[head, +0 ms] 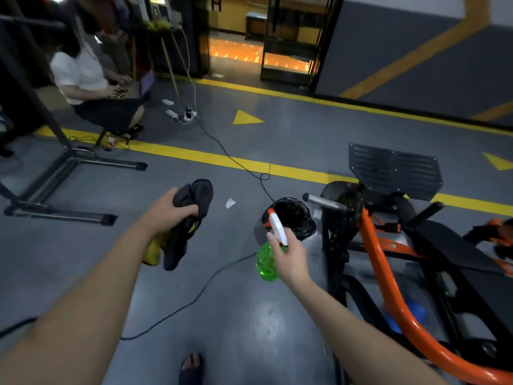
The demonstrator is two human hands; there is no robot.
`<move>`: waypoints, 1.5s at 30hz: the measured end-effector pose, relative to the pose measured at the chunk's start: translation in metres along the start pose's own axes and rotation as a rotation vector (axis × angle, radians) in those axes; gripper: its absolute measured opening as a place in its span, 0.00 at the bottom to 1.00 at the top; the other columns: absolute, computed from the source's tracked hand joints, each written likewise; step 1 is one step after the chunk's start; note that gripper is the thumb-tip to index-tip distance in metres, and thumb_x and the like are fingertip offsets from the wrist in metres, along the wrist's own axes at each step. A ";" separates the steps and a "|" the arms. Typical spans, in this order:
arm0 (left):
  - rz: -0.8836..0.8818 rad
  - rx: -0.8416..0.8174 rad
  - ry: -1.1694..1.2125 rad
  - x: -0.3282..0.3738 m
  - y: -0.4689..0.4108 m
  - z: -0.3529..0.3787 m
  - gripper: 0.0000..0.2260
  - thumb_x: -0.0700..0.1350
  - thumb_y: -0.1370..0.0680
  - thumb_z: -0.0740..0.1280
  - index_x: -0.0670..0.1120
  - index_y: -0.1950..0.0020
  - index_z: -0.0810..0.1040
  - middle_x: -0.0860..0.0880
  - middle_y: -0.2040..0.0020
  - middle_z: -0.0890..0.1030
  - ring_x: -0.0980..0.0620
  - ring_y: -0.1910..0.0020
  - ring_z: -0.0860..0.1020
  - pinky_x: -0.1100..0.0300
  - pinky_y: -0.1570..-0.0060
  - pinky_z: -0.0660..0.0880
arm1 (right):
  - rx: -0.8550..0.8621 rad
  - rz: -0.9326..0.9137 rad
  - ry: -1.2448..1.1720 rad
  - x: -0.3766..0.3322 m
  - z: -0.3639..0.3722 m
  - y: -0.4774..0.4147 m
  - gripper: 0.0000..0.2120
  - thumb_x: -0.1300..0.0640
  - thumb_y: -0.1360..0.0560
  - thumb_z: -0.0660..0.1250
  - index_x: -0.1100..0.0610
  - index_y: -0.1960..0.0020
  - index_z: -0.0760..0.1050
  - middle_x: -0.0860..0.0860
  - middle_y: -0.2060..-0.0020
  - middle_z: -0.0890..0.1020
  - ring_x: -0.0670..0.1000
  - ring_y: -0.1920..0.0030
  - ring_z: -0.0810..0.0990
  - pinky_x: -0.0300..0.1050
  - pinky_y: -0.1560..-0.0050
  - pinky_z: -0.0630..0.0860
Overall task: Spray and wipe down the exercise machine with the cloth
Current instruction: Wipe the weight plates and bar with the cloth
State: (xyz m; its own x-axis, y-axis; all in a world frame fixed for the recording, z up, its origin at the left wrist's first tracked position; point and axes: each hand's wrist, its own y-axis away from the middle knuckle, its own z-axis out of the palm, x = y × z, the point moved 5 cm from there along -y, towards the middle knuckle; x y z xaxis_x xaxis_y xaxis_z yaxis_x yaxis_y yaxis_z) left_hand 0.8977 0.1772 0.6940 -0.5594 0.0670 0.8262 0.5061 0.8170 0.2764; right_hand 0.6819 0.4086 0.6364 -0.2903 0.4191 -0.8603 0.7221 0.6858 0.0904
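My left hand (pixel 169 211) grips a bunched dark grey cloth (pixel 191 218) with a yellow piece hanging under it, held out over the floor at centre left. My right hand (pixel 288 252) holds a green spray bottle (pixel 267 261) by its neck, its white and orange spray head (pixel 274 222) pointing up and away. The black and orange exercise machine (pixel 388 245) stands to the right of both hands, with a ribbed black footplate (pixel 394 169) at its far end and an orange curved tube (pixel 383 268) running toward me.
A bin lined with a black bag (pixel 291 215) stands just beyond the bottle. Black cables (pixel 222 151) cross the grey floor. A black metal frame (pixel 69 168) stands at left. A seated person (pixel 91 87) is at far left. A power strip (pixel 183 113) lies beyond the yellow line.
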 end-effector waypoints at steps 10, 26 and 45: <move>-0.201 -0.010 0.581 0.029 -0.186 0.048 0.15 0.51 0.29 0.72 0.46 0.45 0.81 0.46 0.52 0.85 0.41 0.48 0.82 0.53 0.55 0.75 | 0.000 0.114 -0.043 -0.064 0.051 -0.134 0.02 0.48 0.20 0.69 0.42 0.51 0.80 0.47 0.59 0.84 0.43 0.58 0.80 0.35 0.59 0.73; -0.379 -0.357 0.723 0.116 -0.456 0.135 0.20 0.51 0.17 0.61 0.47 0.59 0.88 0.44 0.59 0.86 0.46 0.64 0.83 0.55 0.58 0.78 | 0.095 0.264 -0.009 0.003 0.011 -0.397 0.05 0.46 0.20 0.68 0.41 0.55 0.76 0.46 0.69 0.78 0.43 0.68 0.74 0.41 0.66 0.70; -0.603 -0.691 0.278 0.037 -0.657 0.350 0.10 0.43 0.18 0.61 0.44 0.47 0.82 0.46 0.57 0.87 0.47 0.59 0.84 0.56 0.59 0.79 | 0.275 0.831 0.016 0.212 0.074 -0.477 0.13 0.52 0.18 0.65 0.52 0.35 0.76 0.51 0.63 0.79 0.53 0.61 0.77 0.40 0.64 0.67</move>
State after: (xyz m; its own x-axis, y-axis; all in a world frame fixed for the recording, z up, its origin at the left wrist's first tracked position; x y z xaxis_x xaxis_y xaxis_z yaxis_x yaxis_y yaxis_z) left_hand 0.3145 -0.1571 0.3716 -0.7217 -0.4651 0.5126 0.5090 0.1452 0.8484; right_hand 0.3230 0.1263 0.3737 0.3897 0.7290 -0.5627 0.8292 -0.0119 0.5589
